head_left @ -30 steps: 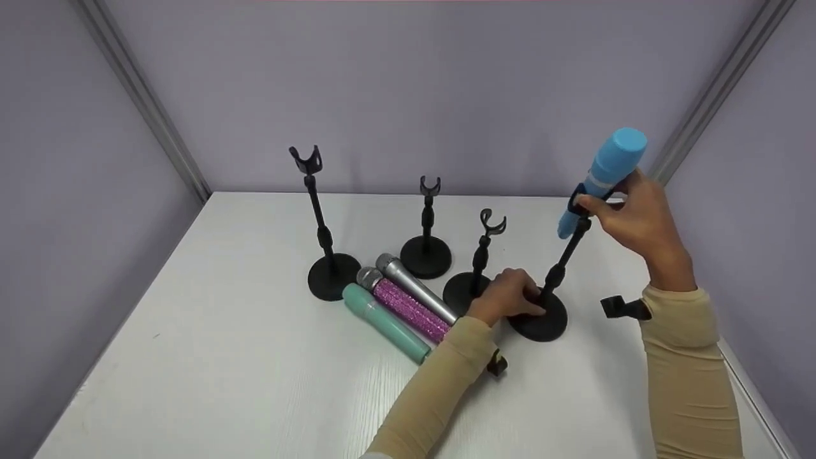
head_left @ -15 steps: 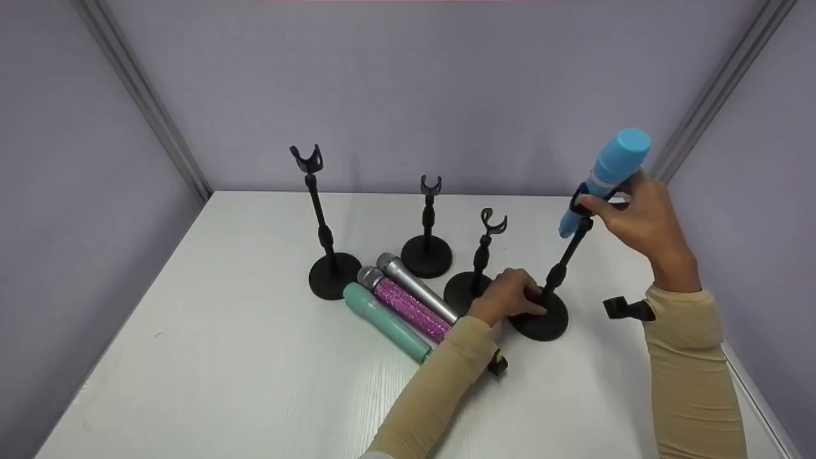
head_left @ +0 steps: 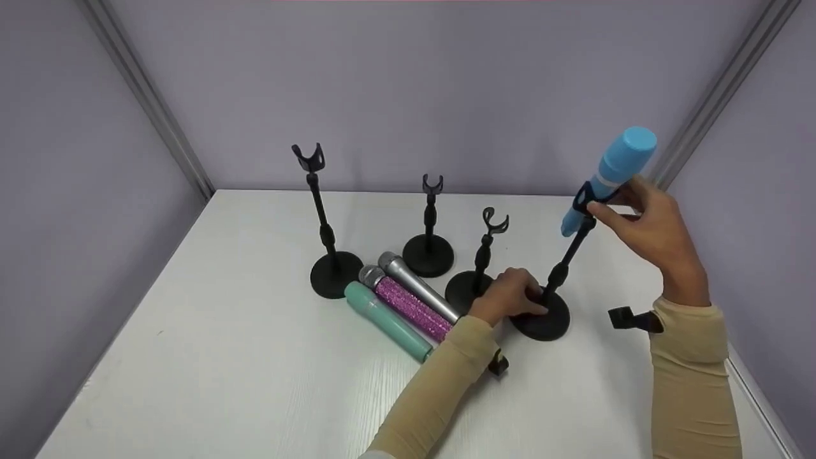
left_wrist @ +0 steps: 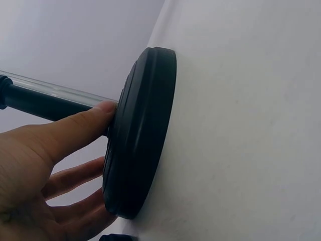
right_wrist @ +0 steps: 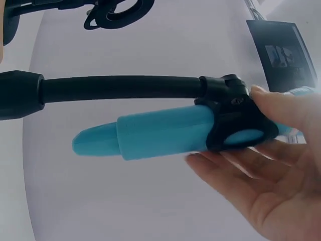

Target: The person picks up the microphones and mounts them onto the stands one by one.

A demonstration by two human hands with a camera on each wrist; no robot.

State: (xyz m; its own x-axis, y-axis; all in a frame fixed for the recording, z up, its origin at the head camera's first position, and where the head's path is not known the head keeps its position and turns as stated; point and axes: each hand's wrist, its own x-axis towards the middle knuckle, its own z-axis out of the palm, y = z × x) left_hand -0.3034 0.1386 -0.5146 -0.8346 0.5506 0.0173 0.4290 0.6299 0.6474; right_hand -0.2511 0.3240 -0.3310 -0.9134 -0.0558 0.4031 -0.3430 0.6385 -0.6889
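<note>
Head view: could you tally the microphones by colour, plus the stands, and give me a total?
Blue microphone: 1
Teal microphone: 1
Pink glitter microphone: 1
Silver microphone: 1
Black stands: 4
Total: 8 (4 microphones, 4 stands)

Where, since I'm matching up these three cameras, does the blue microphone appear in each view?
Head: the blue microphone, upper right, tilted at the top of the rightmost black stand.
Left wrist: not in it.
Right wrist: it crosses the middle, narrow end leftward.
Shared landmark: that stand; base in left wrist, pole and clip in right wrist.
</note>
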